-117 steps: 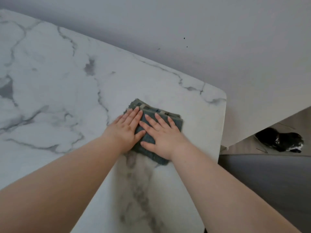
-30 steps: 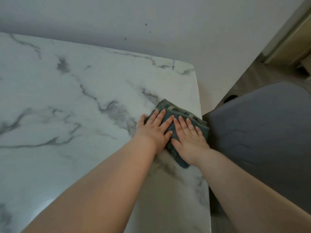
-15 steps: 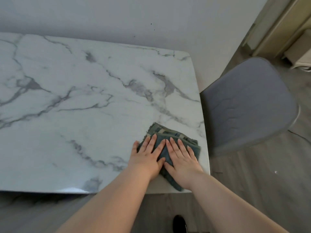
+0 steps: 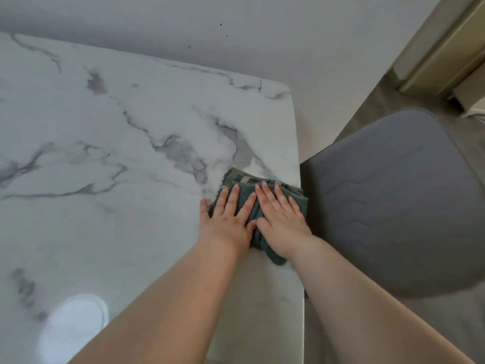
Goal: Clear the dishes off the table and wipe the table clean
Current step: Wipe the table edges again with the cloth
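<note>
A folded dark green cloth (image 4: 242, 181) lies on the white marble table (image 4: 110, 143), right at the table's right edge. My left hand (image 4: 227, 219) and my right hand (image 4: 279, 219) lie flat on the cloth side by side, fingers straight, pressing it down. Both hands cover most of the cloth; its far folds and a near corner show. No dishes are in view on the table.
A grey padded chair (image 4: 393, 200) stands close against the table's right edge. A white wall (image 4: 262, 35) runs behind the table. At the far right are a door frame (image 4: 443, 48) and grey floor. A bright glare spot (image 4: 73, 327) sits on the near left tabletop.
Over four seconds both hands slid the cloth from mid-table to the right edge. In the last half second cloth and hands moved away from the near edge, along the right edge.
</note>
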`<state>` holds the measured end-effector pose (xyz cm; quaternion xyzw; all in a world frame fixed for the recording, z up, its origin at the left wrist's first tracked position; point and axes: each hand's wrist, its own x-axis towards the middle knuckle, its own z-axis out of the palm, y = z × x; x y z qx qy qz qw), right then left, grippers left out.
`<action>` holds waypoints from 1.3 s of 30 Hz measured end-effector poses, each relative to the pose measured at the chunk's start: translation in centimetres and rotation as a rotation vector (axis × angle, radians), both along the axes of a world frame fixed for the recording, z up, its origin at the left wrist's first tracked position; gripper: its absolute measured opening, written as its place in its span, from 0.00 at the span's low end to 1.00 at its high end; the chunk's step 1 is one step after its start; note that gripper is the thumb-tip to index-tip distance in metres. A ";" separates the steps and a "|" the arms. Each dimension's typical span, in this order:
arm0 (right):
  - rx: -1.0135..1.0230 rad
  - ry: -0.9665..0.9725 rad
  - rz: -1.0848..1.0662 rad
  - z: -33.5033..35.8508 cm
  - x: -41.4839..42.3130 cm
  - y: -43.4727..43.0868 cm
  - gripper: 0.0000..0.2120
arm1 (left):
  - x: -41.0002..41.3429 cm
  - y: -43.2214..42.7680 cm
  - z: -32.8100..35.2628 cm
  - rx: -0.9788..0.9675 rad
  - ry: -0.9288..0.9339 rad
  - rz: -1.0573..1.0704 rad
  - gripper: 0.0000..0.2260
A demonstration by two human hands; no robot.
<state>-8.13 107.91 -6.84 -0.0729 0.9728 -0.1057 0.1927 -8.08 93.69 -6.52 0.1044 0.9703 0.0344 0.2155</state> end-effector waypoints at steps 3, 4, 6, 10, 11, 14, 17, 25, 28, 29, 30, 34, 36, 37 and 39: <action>-0.007 0.001 0.030 0.0 -7.6 2.5 0.30 | -7.1 2.7 -0.2 -0.009 0.023 0.037 0.25; -0.022 0.001 0.032 -0.2 -10.6 3.7 0.30 | -10.1 4.0 -0.4 -0.011 0.025 0.050 0.25; -0.024 -0.005 0.036 -0.2 -15.0 4.9 0.30 | -14.3 5.4 -0.4 -0.015 0.041 0.063 0.25; -0.014 0.012 0.048 -0.4 -24.2 7.2 0.29 | -22.8 7.9 -0.5 -0.035 0.063 0.117 0.25; -0.014 0.024 0.054 -0.6 -26.7 7.6 0.29 | -25.1 8.6 -0.6 -0.040 0.061 0.133 0.25; -0.021 0.047 0.055 -0.8 -32.2 8.4 0.29 | -30.3 9.5 -0.8 -0.053 0.081 0.149 0.25; -0.026 0.059 0.055 -0.9 -35.9 8.6 0.29 | -34.0 9.8 -1.0 -0.073 0.109 0.153 0.25; -0.035 0.076 0.078 -1.2 -40.6 9.4 0.28 | -38.3 10.9 -1.6 -0.087 0.157 0.198 0.25; -0.046 0.071 0.070 -1.2 -39.8 9.2 0.28 | -37.2 11.0 -1.3 -0.084 0.148 0.201 0.25; -0.046 0.071 0.065 -1.2 -39.1 9.2 0.28 | -36.5 11.0 -1.3 -0.080 0.148 0.196 0.25; -0.045 0.069 0.060 -1.1 -38.3 9.1 0.28 | -35.7 10.9 -1.2 -0.074 0.145 0.187 0.25; 0.009 0.072 0.084 -1.1 -33.7 8.5 0.29 | -31.1 9.7 -0.8 -0.033 0.115 0.164 0.25; 0.046 0.081 0.118 -0.9 -30.9 8.0 0.29 | -28.2 8.9 -0.6 -0.010 0.092 0.163 0.25; 0.058 0.073 0.134 -0.7 -29.3 7.4 0.29 | -26.3 8.2 -0.5 0.002 0.082 0.167 0.26; 0.084 0.039 0.157 -0.6 -25.9 6.7 0.29 | -22.7 7.4 -0.5 0.009 0.074 0.164 0.26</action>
